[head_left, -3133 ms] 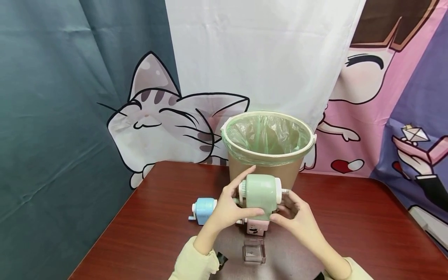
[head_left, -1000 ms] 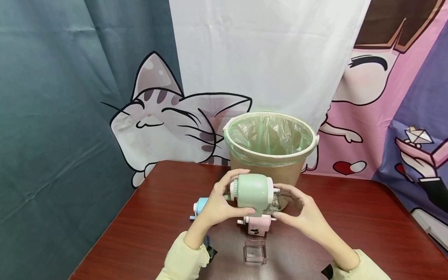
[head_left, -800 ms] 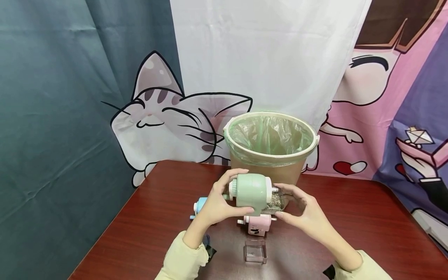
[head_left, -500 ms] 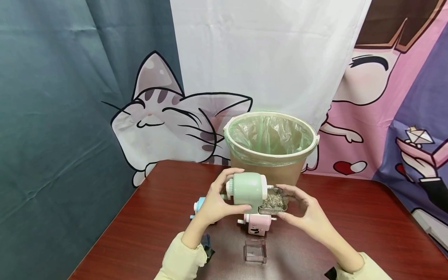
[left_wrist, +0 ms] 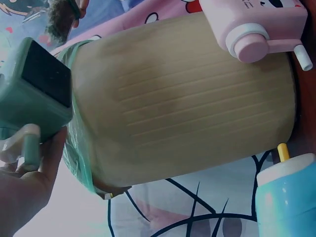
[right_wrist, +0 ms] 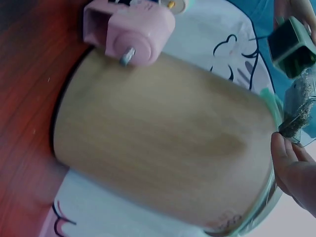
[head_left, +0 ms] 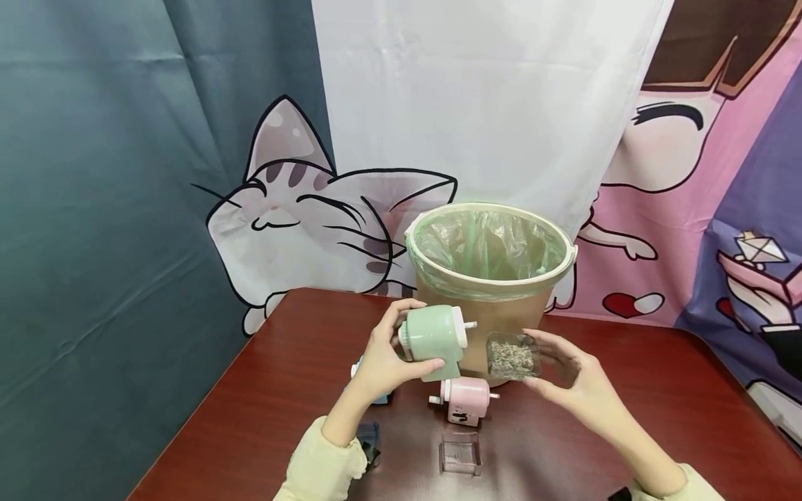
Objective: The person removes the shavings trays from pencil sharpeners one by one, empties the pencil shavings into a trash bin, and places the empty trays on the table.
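My left hand (head_left: 383, 358) grips a green crank pencil sharpener (head_left: 434, 339), thumb across its front and fingers behind. In the right wrist view the sharpener's drawer slot (right_wrist: 285, 45) shows as a dark hollow. A clear shavings drawer (head_left: 512, 356), full of pencil shavings, is pinched at its right end by my right hand (head_left: 579, 379). Drawer and sharpener are apart, both held above the table before the bin. Below them stands a pink pencil sharpener (head_left: 468, 400), its drawer slot hollow in the right wrist view. Nearer lies a clear pinkish drawer (head_left: 460, 456).
A tan bin (head_left: 451, 306) with a pale rim and green plastic liner stands behind the hands. My left arm partly covers a blue pencil sharpener (left_wrist: 286, 197) and a dark blue drawer (head_left: 370, 435). The brown table (head_left: 633, 390) meets a printed cloth backdrop (head_left: 501, 104).
The shavings drawer has come out of the green sharpener to the right, first partly and now wholly. My left hand has shifted left and tilted the sharpener; my right hand has moved right.
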Tool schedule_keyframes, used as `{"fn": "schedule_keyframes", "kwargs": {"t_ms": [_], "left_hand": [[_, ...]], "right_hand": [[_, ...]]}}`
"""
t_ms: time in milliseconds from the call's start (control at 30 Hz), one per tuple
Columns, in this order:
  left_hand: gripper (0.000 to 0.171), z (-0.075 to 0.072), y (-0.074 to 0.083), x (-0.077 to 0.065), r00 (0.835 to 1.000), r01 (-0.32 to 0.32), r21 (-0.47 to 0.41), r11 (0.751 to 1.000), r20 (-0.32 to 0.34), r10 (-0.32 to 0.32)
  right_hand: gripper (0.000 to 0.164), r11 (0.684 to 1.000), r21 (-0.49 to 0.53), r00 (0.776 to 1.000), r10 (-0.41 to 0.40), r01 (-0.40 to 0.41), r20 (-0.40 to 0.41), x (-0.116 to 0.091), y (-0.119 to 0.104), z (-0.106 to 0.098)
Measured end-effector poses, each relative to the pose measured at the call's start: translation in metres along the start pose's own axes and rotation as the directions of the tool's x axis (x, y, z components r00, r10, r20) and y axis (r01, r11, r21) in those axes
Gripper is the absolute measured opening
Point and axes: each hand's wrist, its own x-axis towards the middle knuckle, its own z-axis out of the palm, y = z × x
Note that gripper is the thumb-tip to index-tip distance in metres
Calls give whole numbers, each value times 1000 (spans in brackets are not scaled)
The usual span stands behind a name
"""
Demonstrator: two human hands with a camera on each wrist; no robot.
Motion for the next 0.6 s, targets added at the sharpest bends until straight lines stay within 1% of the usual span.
{"fn": "schedule_keyframes", "kwargs": {"t_ms": [100,167,233,300,433,600], "left_hand": [[72,0,-1,0,1000,25,36,999,15,-26],[73,2,-1,1,998,36,53,998,43,-38],[75,4,-2,2,997,35,77,996,71,-41],[75,6,-3,2,995,35,98,995,89,-44],[71,10,-7,1,995,26,137,990,95,-40],[68,18,-14,-3,994,25,160,987,99,-41]], "right_hand": [[60,1000,-6,1000,-8,8,-11,-1,1,-9],[61,1000,-25,1000,-8,7,-28,-3,1,-15],[61,999,-42,999,1,-3,-44,-5,0,-19],[61,999,-35,998,19,-21,-63,-7,-2,-24],[61,999,-6,995,45,-46,-84,-12,-7,-32],[63,993,-93,994,67,-75,-89,-20,-11,-43]]}}
